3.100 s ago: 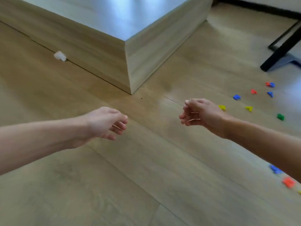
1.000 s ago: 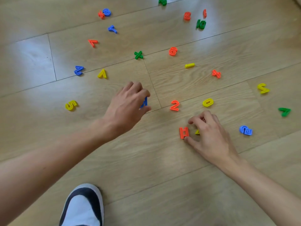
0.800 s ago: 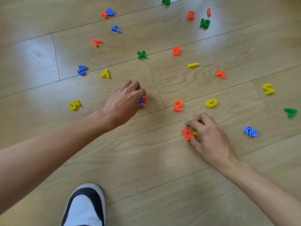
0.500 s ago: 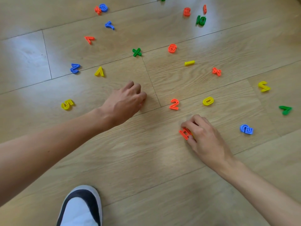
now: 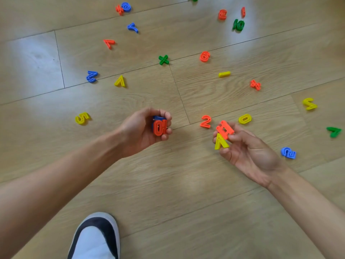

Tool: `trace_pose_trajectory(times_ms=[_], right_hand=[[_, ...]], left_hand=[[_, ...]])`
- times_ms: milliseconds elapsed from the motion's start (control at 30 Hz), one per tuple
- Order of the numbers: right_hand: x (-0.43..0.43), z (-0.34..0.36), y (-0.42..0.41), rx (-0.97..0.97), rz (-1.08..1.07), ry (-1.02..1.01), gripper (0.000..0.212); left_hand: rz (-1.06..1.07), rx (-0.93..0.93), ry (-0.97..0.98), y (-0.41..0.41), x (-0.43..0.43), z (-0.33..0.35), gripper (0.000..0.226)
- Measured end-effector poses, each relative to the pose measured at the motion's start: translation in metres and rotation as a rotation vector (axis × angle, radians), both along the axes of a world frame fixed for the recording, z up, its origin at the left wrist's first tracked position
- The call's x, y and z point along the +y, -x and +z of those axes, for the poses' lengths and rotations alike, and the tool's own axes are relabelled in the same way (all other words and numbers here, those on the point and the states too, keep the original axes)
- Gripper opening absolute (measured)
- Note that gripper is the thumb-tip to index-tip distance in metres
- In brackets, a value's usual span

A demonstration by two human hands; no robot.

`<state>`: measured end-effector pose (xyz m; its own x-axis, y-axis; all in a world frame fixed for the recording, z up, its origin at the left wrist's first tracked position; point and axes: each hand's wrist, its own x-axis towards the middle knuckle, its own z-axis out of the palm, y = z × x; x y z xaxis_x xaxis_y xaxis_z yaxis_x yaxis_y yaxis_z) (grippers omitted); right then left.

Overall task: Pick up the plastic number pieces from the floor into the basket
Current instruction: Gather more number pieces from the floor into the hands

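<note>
On the far left of the wooden floor (image 5: 56, 146) lies a yellow 5 (image 5: 82, 118). Higher up, a blue 2 (image 5: 91, 76) and a yellow 7 (image 5: 120, 81) lie near each other. My shoe (image 5: 97, 238) is at the bottom.

My left hand (image 5: 143, 130) is turned palm up. Its fingers (image 5: 166, 115) are curled round a red 10 (image 5: 160, 127), with a blue piece (image 5: 158, 117) tucked just behind it. I cannot tell which number the blue one is. Above that hand, well apart from it, a green cross (image 5: 163, 59) sits on a line between two boards.

A red 2 (image 5: 206, 121) lies on the floor between my two hands.

My right hand (image 5: 248, 152) is palm up too. Its thumb and fingers (image 5: 242, 136) pinch a red piece (image 5: 225, 129) and a yellow pointed piece (image 5: 220, 142), and the two pieces touch each other. I cannot read the red one.

A yellow 0 (image 5: 245, 119) lies on the floor just past those fingertips. A blue number (image 5: 288, 152) lies near the right side of that hand, and a green 7 (image 5: 334, 131) is at the far right
</note>
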<state>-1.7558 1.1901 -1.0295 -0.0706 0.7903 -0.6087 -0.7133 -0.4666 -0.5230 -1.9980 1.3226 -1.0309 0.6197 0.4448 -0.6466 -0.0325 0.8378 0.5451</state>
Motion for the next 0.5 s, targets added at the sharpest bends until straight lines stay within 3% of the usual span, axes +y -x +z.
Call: trace_pose_trajectory(times_ms=[100, 200, 300, 433, 500], right_hand=[[0.003, -0.003, 0.003, 0.123, 0.065, 0.002, 0.042], [0.009, -0.001, 0.008, 0.162, 0.115, 0.000, 0.038], [0.017, 0.004, 0.013, 0.079, 0.114, 0.078, 0.032], [0.034, 0.004, 0.025, -0.261, 0.102, 0.210, 0.039], [0.040, 0.002, 0.027, -0.729, 0.166, 0.153, 0.049]], left_hand=[[0.003, 0.003, 0.050, 0.003, -0.003, 0.001, 0.025], [0.009, 0.046, 0.023, 0.006, -0.001, 0.001, 0.035], [-0.009, 0.123, -0.124, 0.014, 0.004, 0.006, 0.041], [-0.088, 0.465, -0.600, 0.036, 0.007, 0.015, 0.043], [-0.159, 0.778, -0.967, 0.056, 0.010, 0.016, 0.041]])
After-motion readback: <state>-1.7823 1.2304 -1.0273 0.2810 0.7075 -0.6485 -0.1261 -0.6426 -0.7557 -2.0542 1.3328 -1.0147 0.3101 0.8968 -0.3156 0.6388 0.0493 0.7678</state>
